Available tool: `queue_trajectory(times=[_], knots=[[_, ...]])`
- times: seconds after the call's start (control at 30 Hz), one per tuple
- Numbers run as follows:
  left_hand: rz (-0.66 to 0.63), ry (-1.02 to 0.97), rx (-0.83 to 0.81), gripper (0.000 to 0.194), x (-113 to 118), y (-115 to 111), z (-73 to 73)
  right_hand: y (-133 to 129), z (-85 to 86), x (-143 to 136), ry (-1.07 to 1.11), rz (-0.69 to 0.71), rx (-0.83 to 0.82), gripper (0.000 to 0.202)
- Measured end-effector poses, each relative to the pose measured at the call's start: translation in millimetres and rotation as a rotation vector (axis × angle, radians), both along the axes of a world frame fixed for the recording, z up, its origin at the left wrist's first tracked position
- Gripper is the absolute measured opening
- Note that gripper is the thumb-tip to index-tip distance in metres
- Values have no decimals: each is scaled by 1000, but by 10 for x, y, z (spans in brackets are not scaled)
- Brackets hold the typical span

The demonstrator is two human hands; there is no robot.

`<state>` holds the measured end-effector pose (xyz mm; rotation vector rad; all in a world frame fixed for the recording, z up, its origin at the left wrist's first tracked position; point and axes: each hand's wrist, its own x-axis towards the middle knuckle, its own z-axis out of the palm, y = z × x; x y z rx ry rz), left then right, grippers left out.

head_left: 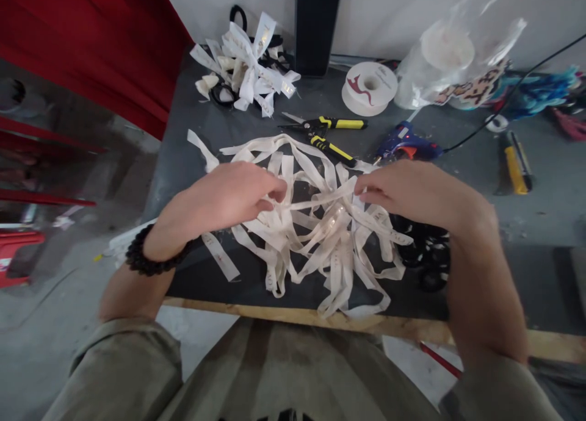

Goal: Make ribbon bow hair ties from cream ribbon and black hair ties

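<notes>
A loose heap of white printed ribbon (336, 256) lies on the dark tabletop in front of me. At its left side, my left hand (229, 192) pinches a strand of the ribbon between thumb and fingers. My right hand (412, 192) is closed on the ribbon at the upper right of the heap. Between the two hands a strip of ribbon runs roughly level above the pile. Both hands have their backs turned up, so some fingertips are hidden. A separate cut piece of ribbon (221, 257) rests below my left wrist.
Yellow-black cutters (320, 134), a ribbon spool (370, 85) and a blue glue gun (407, 141) lie beyond the heap. Ribbon bows (251, 61) sit back left. Black hair ties (428, 253) are beside my right forearm, a yellow knife (517, 165) farther right. The table's wooden edge (288, 313) is near me.
</notes>
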<state>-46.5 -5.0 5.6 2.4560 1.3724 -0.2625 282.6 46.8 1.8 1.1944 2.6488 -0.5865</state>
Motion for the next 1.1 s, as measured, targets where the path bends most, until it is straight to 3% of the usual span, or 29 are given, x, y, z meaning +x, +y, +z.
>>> queue_trajectory(times=[0.1,0.17,0.23,0.3,0.4,0.47,0.57,0.63,0.77,0.87,1.0,1.1], knots=[[-16,105,27,37,50,-60,6,27,-54,19,-9,54,-23,21],[44,135,97,28,140,-102,33,41,-65,10,-36,43,42,19],[57,71,125,25,252,-133,41,46,-59,-10,-112,13,98,20],[-17,-94,122,28,362,-161,-2,44,-44,-28,-202,-18,134,21],[-254,-324,131,35,512,-227,-174,43,-26,-43,-263,-38,136,19],[-409,-296,137,44,604,-299,-332,43,-35,-48,-269,-38,129,19],[-459,-245,130,68,724,-418,-557,32,-99,-60,-307,-41,199,11],[-502,-218,139,71,775,-467,-665,14,-170,-77,-317,-42,264,14],[-477,-174,128,77,784,-453,-732,-13,-303,-128,-341,-33,335,33],[-458,-161,134,76,758,-408,-680,14,-339,-134,-346,-10,305,25],[-448,-155,209,77,780,-401,-633,74,-263,-87,-317,52,212,20],[-435,-178,248,78,826,-402,-699,93,-159,-61,-278,57,154,25]])
